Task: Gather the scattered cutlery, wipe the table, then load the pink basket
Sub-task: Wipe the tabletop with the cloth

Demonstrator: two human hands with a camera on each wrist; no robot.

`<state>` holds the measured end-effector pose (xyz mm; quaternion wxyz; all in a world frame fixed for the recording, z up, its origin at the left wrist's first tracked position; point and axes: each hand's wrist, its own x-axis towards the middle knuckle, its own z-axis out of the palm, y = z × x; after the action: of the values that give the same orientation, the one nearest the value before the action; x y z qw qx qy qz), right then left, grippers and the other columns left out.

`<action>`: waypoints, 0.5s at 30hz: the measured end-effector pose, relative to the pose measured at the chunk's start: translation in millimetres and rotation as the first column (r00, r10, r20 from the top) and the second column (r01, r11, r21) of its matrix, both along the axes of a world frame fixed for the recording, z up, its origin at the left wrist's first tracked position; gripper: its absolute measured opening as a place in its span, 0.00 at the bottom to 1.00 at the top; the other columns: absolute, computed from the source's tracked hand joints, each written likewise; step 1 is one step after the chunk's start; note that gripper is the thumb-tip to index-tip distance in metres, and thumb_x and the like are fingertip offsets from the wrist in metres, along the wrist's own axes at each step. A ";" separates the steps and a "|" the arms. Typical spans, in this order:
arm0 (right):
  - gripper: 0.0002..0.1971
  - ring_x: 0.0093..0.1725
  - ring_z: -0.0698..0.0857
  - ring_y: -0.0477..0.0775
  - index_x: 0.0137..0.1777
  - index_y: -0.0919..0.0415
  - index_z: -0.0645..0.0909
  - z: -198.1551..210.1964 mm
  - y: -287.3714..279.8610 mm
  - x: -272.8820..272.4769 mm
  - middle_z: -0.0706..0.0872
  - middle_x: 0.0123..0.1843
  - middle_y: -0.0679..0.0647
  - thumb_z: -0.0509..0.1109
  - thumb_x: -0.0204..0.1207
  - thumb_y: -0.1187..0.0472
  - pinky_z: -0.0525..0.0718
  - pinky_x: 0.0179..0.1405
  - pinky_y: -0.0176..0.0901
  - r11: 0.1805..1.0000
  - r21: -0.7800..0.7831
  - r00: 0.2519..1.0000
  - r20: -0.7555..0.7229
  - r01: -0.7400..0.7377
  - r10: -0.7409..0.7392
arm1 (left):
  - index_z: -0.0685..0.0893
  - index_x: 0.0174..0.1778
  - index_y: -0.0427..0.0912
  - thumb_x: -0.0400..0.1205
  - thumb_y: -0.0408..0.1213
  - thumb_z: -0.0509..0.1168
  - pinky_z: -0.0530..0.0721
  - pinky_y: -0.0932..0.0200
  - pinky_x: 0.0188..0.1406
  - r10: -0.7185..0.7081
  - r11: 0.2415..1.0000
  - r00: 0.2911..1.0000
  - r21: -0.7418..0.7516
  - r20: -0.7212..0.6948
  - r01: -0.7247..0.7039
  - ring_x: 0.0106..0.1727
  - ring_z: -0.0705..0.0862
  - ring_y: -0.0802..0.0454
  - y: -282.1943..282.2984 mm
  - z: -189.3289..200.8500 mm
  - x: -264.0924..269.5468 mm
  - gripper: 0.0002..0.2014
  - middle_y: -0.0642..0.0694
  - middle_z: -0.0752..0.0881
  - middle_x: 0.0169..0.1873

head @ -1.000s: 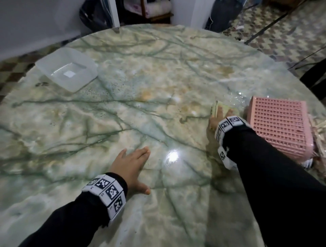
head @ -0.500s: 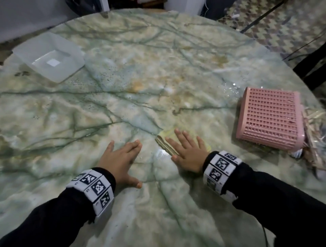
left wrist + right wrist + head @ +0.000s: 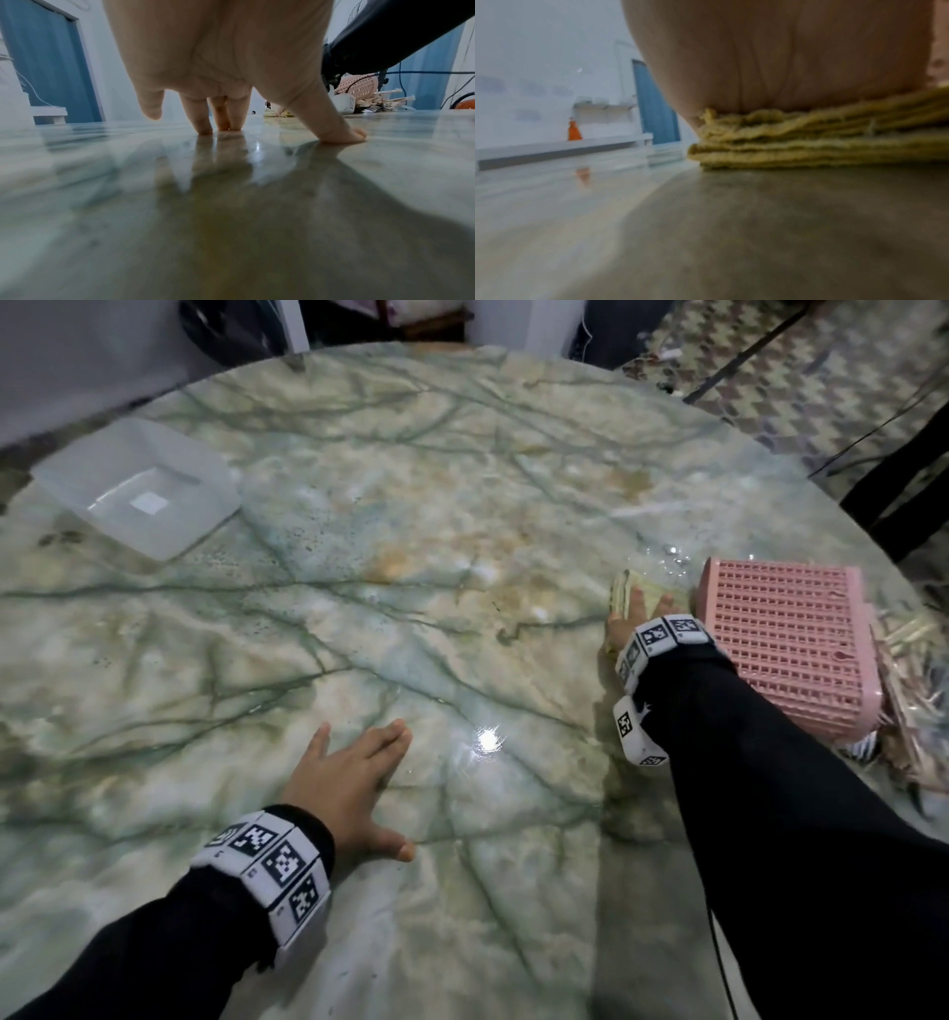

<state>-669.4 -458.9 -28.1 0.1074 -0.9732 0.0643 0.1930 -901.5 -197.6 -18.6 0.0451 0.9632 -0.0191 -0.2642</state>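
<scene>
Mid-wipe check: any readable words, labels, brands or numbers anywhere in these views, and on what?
No readable text in any view.
Wristbands on the left hand and right hand: black-and-white square code markers only, no letters.
White container: a blank pale square, no print visible.
Pink basket: no label visible.
White device beside the cutlery pile: dark marks, too blurred to read.

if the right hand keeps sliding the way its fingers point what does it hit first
The right hand presses the folded yellow cloth flat, fingers pointing toward the far edge. Ahead lie water droplets, then bare table. The pink basket sits just beside that line, so it might get grazed.
</scene>
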 end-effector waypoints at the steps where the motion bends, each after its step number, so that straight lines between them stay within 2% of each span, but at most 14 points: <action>1: 0.31 0.81 0.49 0.69 0.83 0.54 0.45 0.5 -5.9 -1.1 0.45 0.83 0.65 0.52 0.84 0.51 0.53 0.79 0.59 1.000 -0.013 1.000 -0.002 0.007 -0.007 | 0.41 0.82 0.53 0.65 0.70 0.66 0.36 0.44 0.79 0.001 1.000 1.000 0.001 0.000 -0.001 0.81 0.50 0.64 -0.2 0.0 0.1 0.57 0.60 0.40 0.81; 7: 0.32 0.81 0.49 0.70 0.83 0.56 0.44 2.4 -15.3 6.8 0.46 0.83 0.66 0.54 0.83 0.51 0.53 0.79 0.59 0.999 -0.027 0.999 0.002 0.037 -0.037 | 0.41 0.82 0.53 0.65 0.69 0.67 0.36 0.43 0.79 0.011 1.000 1.000 -0.006 0.001 -0.011 0.81 0.50 0.63 -0.4 0.3 -0.9 0.57 0.60 0.41 0.81; 12: 0.32 0.82 0.46 0.69 0.83 0.50 0.44 3.9 31.0 -15.5 0.41 0.84 0.62 0.53 0.83 0.50 0.50 0.79 0.60 0.975 -0.002 0.975 -0.032 -0.220 0.220 | 0.42 0.82 0.52 0.64 0.69 0.67 0.36 0.43 0.78 0.013 1.000 1.000 0.003 0.003 -0.013 0.81 0.50 0.63 -2.0 0.8 -1.1 0.58 0.60 0.41 0.81; 15: 0.30 0.84 0.44 0.60 0.83 0.45 0.44 -10.3 60.7 -71.5 0.40 0.85 0.55 0.51 0.84 0.49 0.48 0.78 0.63 0.909 -0.013 0.909 -0.028 -0.416 0.415 | 0.41 0.82 0.52 0.65 0.69 0.67 0.36 0.42 0.79 0.013 1.000 1.000 0.009 -0.004 -0.013 0.81 0.49 0.64 -2.1 2.1 -1.1 0.57 0.60 0.41 0.81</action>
<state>-740.8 -398.2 -38.3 0.0540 -0.9631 -0.1411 0.2229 -902.7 -199.7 -16.4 0.0427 0.9630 -0.0115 -0.2658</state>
